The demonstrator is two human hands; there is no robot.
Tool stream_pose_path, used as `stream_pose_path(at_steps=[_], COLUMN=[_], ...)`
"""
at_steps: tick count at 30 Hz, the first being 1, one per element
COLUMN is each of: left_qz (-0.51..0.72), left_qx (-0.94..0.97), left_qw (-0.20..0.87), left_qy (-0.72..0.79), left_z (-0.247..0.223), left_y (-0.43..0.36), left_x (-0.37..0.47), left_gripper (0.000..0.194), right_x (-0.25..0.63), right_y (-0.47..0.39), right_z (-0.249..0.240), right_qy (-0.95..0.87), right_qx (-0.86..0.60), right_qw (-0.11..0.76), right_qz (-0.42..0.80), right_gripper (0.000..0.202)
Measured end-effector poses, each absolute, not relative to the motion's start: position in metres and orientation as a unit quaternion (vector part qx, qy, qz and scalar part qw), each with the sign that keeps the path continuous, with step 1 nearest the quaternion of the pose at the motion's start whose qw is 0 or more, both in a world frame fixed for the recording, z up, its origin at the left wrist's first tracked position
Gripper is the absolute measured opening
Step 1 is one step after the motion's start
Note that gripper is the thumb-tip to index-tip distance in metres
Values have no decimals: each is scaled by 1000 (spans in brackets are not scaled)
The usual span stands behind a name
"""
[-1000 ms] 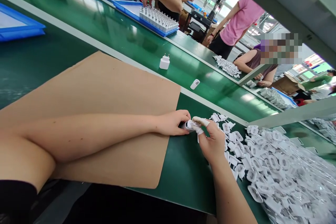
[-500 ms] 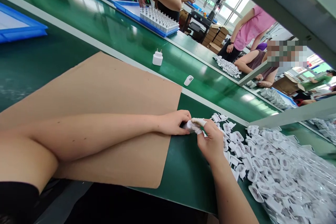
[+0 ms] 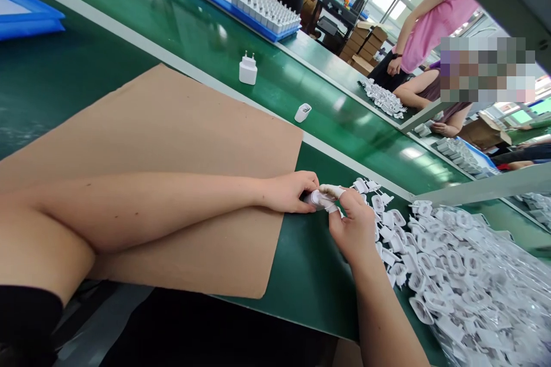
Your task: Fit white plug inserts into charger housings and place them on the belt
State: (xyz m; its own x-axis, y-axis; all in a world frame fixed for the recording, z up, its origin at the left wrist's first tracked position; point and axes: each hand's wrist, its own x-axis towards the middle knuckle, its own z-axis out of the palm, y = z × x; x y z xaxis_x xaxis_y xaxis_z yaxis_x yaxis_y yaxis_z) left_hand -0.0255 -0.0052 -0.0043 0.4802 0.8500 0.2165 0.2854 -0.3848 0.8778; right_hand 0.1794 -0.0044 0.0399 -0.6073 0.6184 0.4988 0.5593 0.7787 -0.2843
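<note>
Between my two hands is a white charger piece (image 3: 315, 199), largely covered by fingers. My left hand (image 3: 293, 191) reaches across from the left and pinches its left side. My right hand (image 3: 353, 221), with white coverings on its thumb and index finger, grips the other side. Both hands are just above the green tabletop (image 3: 312, 275), beyond the right edge of a brown cardboard sheet (image 3: 193, 132). Right of my right hand lies a big heap of white plug housings (image 3: 451, 275), partly under clear plastic.
On the green conveyor belt stand a white plug charger (image 3: 248, 70) and a small white housing (image 3: 303, 113). A blue tray (image 3: 30, 20) sits at left. Across the belt, another tray holds rows of chargers (image 3: 264, 8). Co-workers sit and stand beyond. A metal post (image 3: 482, 183) slants at right.
My view has shifted slightly. The charger and housing on the belt have moved a little left in the picture. Both hands keep hold of the white piece.
</note>
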Motion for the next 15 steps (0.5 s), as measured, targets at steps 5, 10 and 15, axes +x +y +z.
stream_pose_path(at_steps=[5, 10, 15], left_qz=[341, 342, 339], left_qx=[759, 753, 726], left_qw=[410, 405, 423], left_qy=[374, 390, 422], left_z=[-1, -2, 1], left_y=[-5, -9, 4], left_x=[-26, -24, -20], left_gripper=[16, 25, 28], right_x=[177, 177, 189], right_y=[-4, -5, -10], right_z=[38, 30, 39], right_qy=[-897, -883, -857], right_qx=[-348, -375, -404], right_qw=[270, 278, 303], right_qz=[31, 51, 106], right_gripper=[36, 34, 56])
